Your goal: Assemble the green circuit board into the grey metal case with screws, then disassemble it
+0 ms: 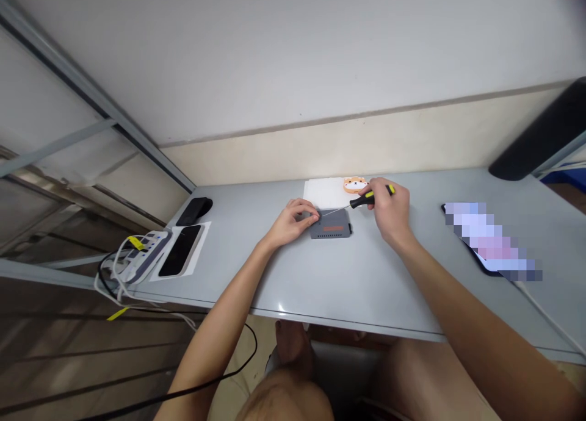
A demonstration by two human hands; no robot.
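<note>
A small dark grey box (336, 221) with a slotted front edge and reddish-orange marking lies on the table in front of me. My right hand (391, 208) grips a screwdriver (361, 199) by its black and yellow handle. The thin shaft slants down to the left, and its tip meets the box's top near the left corner. At that corner my left hand (295, 219) rests against the box, thumb and fingertips drawn together beside the tip. Whatever may be between those fingertips is too small to make out.
Behind the box are a white sheet (323, 192) and an orange animal-face item (356, 185). A phone (182, 250), a power strip (146, 256) with cables and a black object (192, 212) occupy the left. On the right are a lit phone (485, 241) and a black cylinder (540, 131).
</note>
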